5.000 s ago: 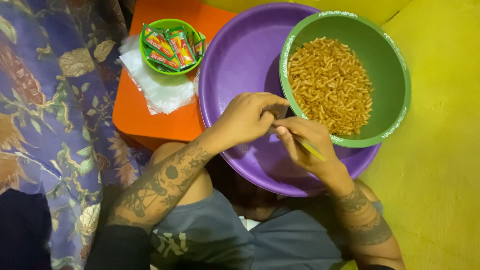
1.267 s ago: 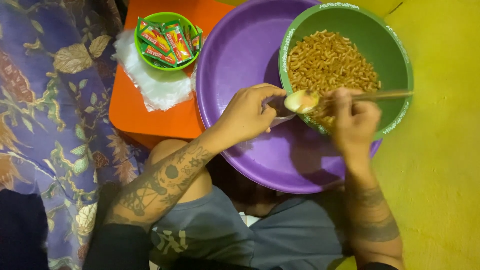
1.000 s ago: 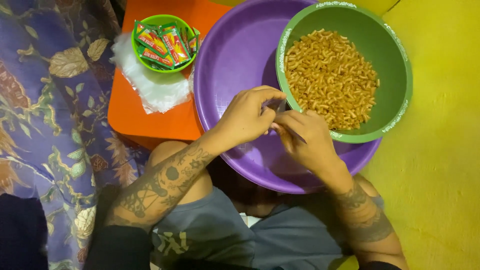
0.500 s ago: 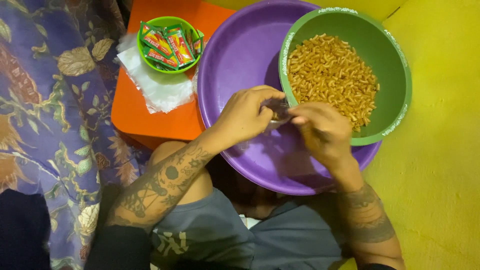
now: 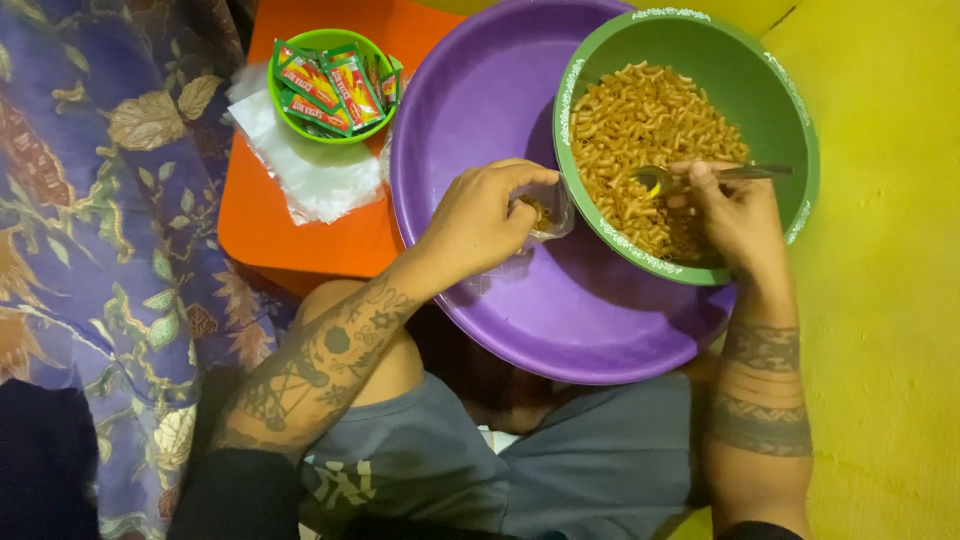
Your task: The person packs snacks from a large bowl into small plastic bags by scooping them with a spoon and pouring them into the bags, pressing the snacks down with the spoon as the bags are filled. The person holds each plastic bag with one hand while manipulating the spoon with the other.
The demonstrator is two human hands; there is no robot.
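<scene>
My left hand (image 5: 478, 215) hovers over the wide purple plastic basin (image 5: 480, 100), its grip pinched on the mouth of a small clear plastic bag (image 5: 545, 208) that already shows a little of the snack inside. The bag hangs just beside the near rim of the green plastic bowl (image 5: 775, 90), which sits in the basin and is heaped with orange-brown curled snack pieces (image 5: 625, 125). My right hand (image 5: 738, 215) lies over the bowl's right side, fingers pressed together around the handle of a thin metal spoon (image 5: 665, 178); the spoon's bowl rests on the heap with a scoop in it.

I judge this to be the filling step: a spoonful is loaded and the bag is held open, waiting. The next move calls for a short, level carry across the green rim to the bag, then a tilt straight into the opening, while my left fingers keep the mouth wide and steady so no pieces spill into the basin.

To the far left, on the orange plastic surface (image 5: 330, 240), a small green round bowl (image 5: 283, 110) holds red and green seasoning sachets (image 5: 330, 85), standing partly on a stack of clear plastic bags (image 5: 310, 175). A purple floral cloth (image 5: 100, 200) lies beside it, and the floor (image 5: 880, 300) on my right is yellow.
</scene>
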